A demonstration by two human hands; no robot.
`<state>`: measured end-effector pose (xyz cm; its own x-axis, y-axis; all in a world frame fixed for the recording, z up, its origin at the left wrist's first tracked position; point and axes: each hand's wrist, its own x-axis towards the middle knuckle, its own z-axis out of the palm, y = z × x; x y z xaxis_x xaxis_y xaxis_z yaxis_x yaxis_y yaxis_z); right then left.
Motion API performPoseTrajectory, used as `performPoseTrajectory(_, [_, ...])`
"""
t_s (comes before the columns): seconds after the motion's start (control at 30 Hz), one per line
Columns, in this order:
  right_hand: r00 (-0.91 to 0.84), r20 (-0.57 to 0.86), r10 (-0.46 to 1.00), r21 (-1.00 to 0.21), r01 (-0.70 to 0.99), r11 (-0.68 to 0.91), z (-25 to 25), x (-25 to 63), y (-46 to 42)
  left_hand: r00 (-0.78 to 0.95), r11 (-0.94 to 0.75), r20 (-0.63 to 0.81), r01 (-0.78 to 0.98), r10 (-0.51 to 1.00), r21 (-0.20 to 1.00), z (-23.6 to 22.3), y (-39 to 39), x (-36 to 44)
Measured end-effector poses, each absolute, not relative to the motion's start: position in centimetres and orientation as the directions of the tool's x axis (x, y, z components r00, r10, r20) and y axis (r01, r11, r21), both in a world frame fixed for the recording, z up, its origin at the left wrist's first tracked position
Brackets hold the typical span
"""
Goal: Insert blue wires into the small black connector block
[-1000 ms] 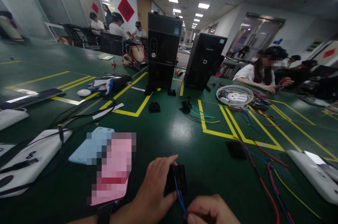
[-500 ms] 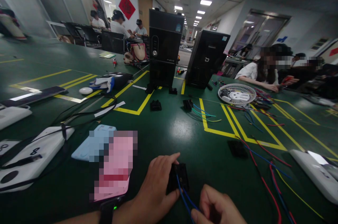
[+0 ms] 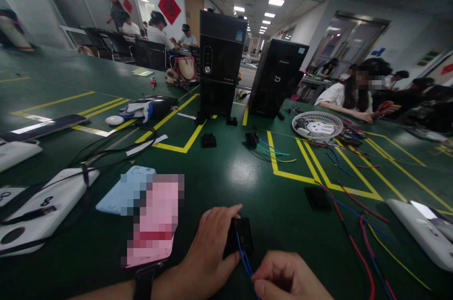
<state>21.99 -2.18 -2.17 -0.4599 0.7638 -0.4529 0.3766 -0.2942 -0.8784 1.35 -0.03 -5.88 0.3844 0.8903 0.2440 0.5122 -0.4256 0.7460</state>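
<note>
Near the front of the green table lies a small black connector block (image 3: pixel 245 234) with two blue wires (image 3: pixel 243 255) running out of it toward me. My left hand (image 3: pixel 215 248) curls around the block's left side, its thumb and fingers gripping it. Just right of the block, my right hand (image 3: pixel 283 274) pinches the blue wires between thumb and forefinger. The wires' far ends are hidden by that hand and the frame's lower edge. A black watch sits on my left wrist.
Left of my hands lie a pink phone (image 3: pixel 157 220), a light-blue case (image 3: pixel 123 191) and a white power bank (image 3: pixel 46 210). Loose wires (image 3: pixel 354 238) and a black block (image 3: pixel 318 197) are at right. Two black computer towers (image 3: pixel 222 64) stand behind, near a white basket (image 3: pixel 317 126).
My right hand has shifted slightly left, and the two blue wires are now drawn closer together. My left hand stays on the block. In the background, a standing person has moved left.
</note>
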Motion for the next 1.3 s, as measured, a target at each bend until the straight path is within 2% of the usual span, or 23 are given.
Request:
performPoseTrajectory(0.07, [-0.498,-0.456,0.738,-0.873,0.413,-0.26,-1.7,22.4,-1.7,0.385,-0.422,0.237,0.517,0.892,0.745,-5.8,-0.1,1.3])
performPoseTrajectory(0.17, [-0.473,-0.392,0.789,-0.857,0.5,-0.126,-0.8,22.9,-1.0,0.391,-0.427,0.239,0.517,0.889,0.742,-5.7,0.0,1.3])
performPoseTrajectory(0.23, [-0.45,-0.368,0.814,-0.844,0.528,-0.09,-0.4,23.2,-0.7,0.397,-0.433,0.241,0.518,0.885,0.737,-5.6,0.0,1.3])
performPoseTrajectory(0.4, [-0.413,-0.34,0.845,-0.903,0.393,-0.171,-1.0,22.9,-1.0,0.399,-0.438,0.243,0.531,0.884,0.725,-5.9,0.0,1.2])
performPoseTrajectory(0.5, [-0.447,-0.311,0.839,-0.908,0.401,-0.123,-1.5,22.4,-1.6,0.407,-0.442,0.241,0.529,0.881,0.724,-5.8,0.1,1.2])
performPoseTrajectory(0.63, [-0.511,-0.321,0.798,-0.834,0.551,0.017,-1.6,22.3,-1.8,0.404,-0.439,0.238,0.533,0.883,0.723,-5.5,0.2,1.3])
performPoseTrajectory(0.77, [-0.471,-0.373,0.8,-0.715,0.695,0.077,-0.8,22.7,-1.6,0.389,-0.428,0.238,0.534,0.89,0.729,-5.3,0.3,1.3])
performPoseTrajectory(1.07, [-0.455,-0.277,0.846,-0.762,0.641,0.095,0.0,22.8,-1.6,0.412,-0.443,0.237,0.527,0.88,0.726,-5.9,0.2,1.1])
performPoseTrajectory(1.3, [-0.564,-0.382,0.732,-0.625,0.741,0.245,-0.7,22.9,-1.6,0.399,-0.436,0.239,0.535,0.885,0.724,-5.4,0.3,1.3])
